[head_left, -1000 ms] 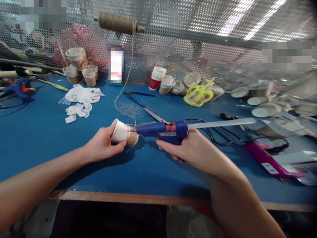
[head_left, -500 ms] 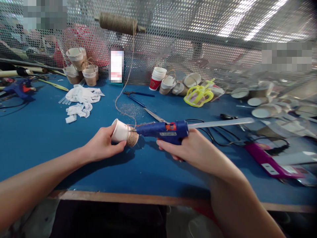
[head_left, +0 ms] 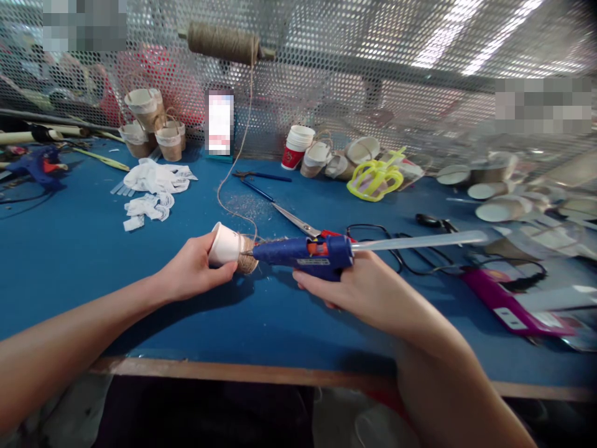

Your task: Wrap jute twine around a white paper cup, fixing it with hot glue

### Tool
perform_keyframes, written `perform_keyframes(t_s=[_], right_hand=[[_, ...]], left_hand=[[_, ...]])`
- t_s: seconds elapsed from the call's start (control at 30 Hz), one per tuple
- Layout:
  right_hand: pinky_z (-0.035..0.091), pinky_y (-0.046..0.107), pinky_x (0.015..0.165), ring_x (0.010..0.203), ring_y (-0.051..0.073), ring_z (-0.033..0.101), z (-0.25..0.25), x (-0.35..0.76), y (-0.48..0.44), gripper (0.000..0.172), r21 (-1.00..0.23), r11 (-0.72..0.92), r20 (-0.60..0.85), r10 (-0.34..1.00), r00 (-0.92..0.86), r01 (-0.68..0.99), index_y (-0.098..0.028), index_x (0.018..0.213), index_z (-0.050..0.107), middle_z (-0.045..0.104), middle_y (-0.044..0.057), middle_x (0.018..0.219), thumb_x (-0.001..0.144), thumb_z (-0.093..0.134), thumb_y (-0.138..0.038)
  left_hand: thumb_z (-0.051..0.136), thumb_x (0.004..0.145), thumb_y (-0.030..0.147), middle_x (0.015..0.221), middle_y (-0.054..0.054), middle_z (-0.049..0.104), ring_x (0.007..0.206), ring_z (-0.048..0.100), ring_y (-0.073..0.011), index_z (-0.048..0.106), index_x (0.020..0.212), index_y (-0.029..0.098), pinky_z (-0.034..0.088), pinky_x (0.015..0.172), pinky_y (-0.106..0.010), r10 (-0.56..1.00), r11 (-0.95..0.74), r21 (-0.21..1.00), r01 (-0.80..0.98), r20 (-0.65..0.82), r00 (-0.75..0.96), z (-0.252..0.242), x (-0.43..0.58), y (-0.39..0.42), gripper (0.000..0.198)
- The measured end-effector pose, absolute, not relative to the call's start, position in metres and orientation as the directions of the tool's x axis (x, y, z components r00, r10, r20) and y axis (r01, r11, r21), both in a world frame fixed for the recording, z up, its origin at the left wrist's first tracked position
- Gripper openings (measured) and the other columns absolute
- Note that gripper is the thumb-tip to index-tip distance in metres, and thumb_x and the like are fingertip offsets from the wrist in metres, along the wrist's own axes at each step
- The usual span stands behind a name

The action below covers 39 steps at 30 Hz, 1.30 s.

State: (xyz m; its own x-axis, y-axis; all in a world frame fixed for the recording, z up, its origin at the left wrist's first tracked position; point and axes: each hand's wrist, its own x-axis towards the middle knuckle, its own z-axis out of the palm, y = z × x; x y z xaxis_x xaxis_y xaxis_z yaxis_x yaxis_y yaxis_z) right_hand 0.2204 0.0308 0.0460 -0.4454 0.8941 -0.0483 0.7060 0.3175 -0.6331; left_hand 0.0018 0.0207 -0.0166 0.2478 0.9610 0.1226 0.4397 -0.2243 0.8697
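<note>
A white paper cup, tilted over the flat blue table, is clasped by the left hand. Its base end is already wrapped with brown twine; the rim part is left bare. A blue plastic glue gun is gripped by the right hand, its nozzle at the twine.

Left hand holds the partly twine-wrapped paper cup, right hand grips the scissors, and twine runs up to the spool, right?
No: the right hand grips a blue glue gun; the scissors lie on the table beyond it, as the head view shows. The left hand does hold the partly twine-wrapped paper cup, and twine runs up to the spool.
</note>
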Motion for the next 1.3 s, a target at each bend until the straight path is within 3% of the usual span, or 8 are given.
perform_keyframes(t_s=[0.3, 0.6, 0.8, 0.97, 1.17, 1.3], right_hand=[[0.038, 0.022, 0.042, 0.041, 0.009, 0.047, 0.045, 0.221, 0.03, 0.015, -0.59, 0.341, -0.051, 0.888, -0.456, 0.732, -0.02, 0.06, 0.054, 0.053, -0.005, 0.045, 0.071, 0.054, -0.031], [0.039, 0.02, 0.038, 0.037, 0.009, 0.048, 0.045, 0.221, 0.036, 0.019, -0.655, 0.228, -0.085, 0.925, -0.37, 0.721, -0.018, 0.06, 0.055, 0.052, -0.004, 0.042, 0.07, 0.057, -0.034], [0.035, 0.018, 0.033, 0.031, 0.006, 0.042, 0.04, 0.219, 0.043, 0.022, -0.697, 0.235, -0.058, 0.923, -0.38, 0.677, -0.017, 0.055, 0.054, 0.046, -0.006, 0.036, 0.07, 0.057, -0.033], [0.035, 0.019, 0.033, 0.032, 0.007, 0.043, 0.038, 0.219, 0.047, 0.019, -0.72, 0.165, -0.123, 0.926, -0.358, 0.675, -0.017, 0.059, 0.056, 0.047, -0.005, 0.037, 0.07, 0.057, -0.033], [0.036, 0.019, 0.038, 0.035, 0.005, 0.042, 0.035, 0.224, 0.058, 0.024, -0.836, 0.122, -0.095, 0.928, -0.36, 0.535, -0.018, 0.052, 0.048, 0.048, -0.005, 0.041, 0.067, 0.062, -0.03], [0.04, 0.02, 0.044, 0.046, 0.008, 0.049, 0.032, 0.233, 0.079, 0.018, -0.921, 0.099, 0.032, 0.983, -0.181, 0.376, -0.017, 0.067, 0.053, 0.055, -0.003, 0.054, 0.061, 0.067, -0.027]], left_hand=[[0.055, 0.073, 0.02, 0.099, -0.009, 0.066, 0.083, 0.062, -0.0173, 0.055, 0.107, 0.012, 0.049, 0.073, -0.027, 0.952, -0.246, 0.877, 0.414, 0.14, 0.271, -0.017, 0.002, 0.021, 0.035], [0.055, 0.071, 0.026, 0.069, -0.003, 0.063, 0.055, 0.054, -0.0113, 0.056, 0.09, 0.009, 0.04, 0.049, -0.02, 0.959, -0.27, 0.774, 0.572, 0.164, 0.231, -0.017, 0.001, 0.019, 0.026], [0.053, 0.071, 0.026, 0.074, -0.004, 0.064, 0.06, 0.056, -0.0125, 0.054, 0.093, 0.01, 0.043, 0.054, -0.021, 0.948, -0.31, 0.738, 0.599, 0.191, 0.255, -0.018, 0.002, 0.018, 0.028], [0.053, 0.07, 0.025, 0.076, -0.005, 0.064, 0.063, 0.058, -0.0136, 0.056, 0.091, 0.01, 0.044, 0.057, -0.021, 0.937, -0.341, 0.722, 0.602, 0.209, 0.279, -0.016, 0.003, 0.017, 0.026], [0.054, 0.07, 0.027, 0.073, -0.004, 0.063, 0.06, 0.056, -0.0134, 0.055, 0.092, 0.009, 0.044, 0.055, -0.022, 0.954, -0.286, 0.748, 0.599, 0.165, 0.25, -0.014, 0.002, 0.016, 0.028], [0.054, 0.07, 0.026, 0.074, -0.005, 0.063, 0.061, 0.056, -0.0133, 0.056, 0.092, 0.008, 0.044, 0.056, -0.022, 0.957, -0.276, 0.778, 0.564, 0.168, 0.237, -0.014, 0.003, 0.014, 0.029]])
